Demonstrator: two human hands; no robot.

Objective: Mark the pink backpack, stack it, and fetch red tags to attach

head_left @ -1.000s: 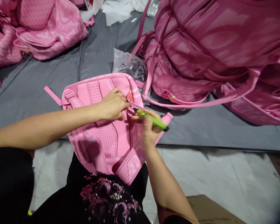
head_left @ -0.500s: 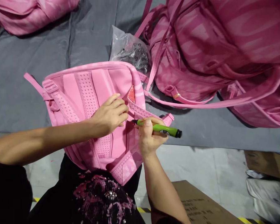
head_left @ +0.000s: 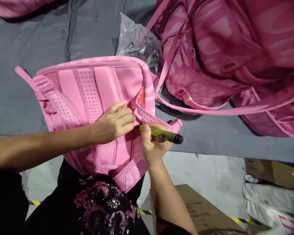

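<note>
Your right hand has its grip closed around a green marker, the thumb along the near side of the barrel. The marker's black end points away to the right, and its dark tip points left, in toward the fingertips of your left hand. You cannot tell from this view whether the tip meets the fabric.

Your left hand lies palm down on a pink backpack, its fingers close together and slightly bent. Whether that grip pinches any cloth cannot be told, since the fingertips are partly hidden.

The backpack is in front of you with its back panel up, its far part at the bench and its near part over your black-clothed lap. Perforated padding runs down the panel, and a buckled strap crosses its left side. Near your right hand, a small red patch shows beside another strap.

Just beyond the backpack, a clear plastic bag with dark contents sits on the grey-covered bench. To its right is a heap of patterned pink bags, a long strap looping out from it. Below the bench, on the pale floor, a printed cardboard box stands near your right forearm.
</note>
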